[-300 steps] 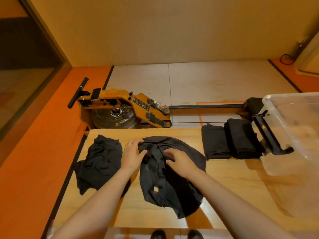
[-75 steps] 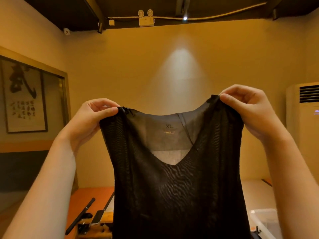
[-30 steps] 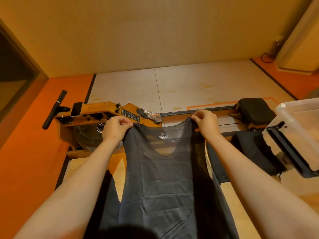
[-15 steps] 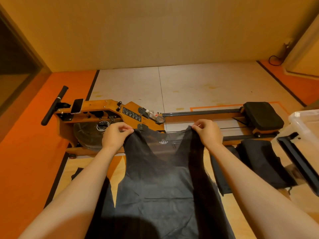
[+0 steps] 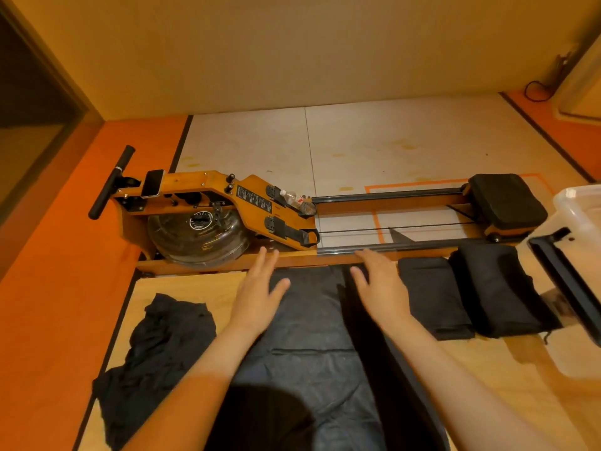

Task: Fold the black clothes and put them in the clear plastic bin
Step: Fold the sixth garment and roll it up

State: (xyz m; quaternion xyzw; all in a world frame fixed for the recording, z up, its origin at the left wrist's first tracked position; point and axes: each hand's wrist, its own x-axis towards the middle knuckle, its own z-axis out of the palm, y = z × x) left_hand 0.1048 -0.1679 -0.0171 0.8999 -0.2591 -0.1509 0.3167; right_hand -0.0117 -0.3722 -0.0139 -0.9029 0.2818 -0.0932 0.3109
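Note:
A black sleeveless top [image 5: 312, 346] lies spread flat on the wooden table [image 5: 507, 395] in front of me. My left hand [image 5: 260, 297] rests over its upper left part with fingers straight and spread. Over the upper right part sits my right hand [image 5: 379, 288], fingers straight too. A crumpled black garment [image 5: 156, 356] lies at the left of the table. Two folded black pieces [image 5: 432, 297] [image 5: 497, 291] sit side by side at the right. The clear plastic bin [image 5: 582, 219] stands at the right edge, with its black-handled lid [image 5: 562, 271] tilted beside it.
A wooden rowing machine [image 5: 247, 216] with a black seat [image 5: 507, 200] runs along the floor just beyond the table's far edge. A small bottle [image 5: 294, 200] lies on it. Orange flooring borders the table on the left.
The top has come down from the air onto the table. Both hands have let go of its shoulders and now lie flat on it.

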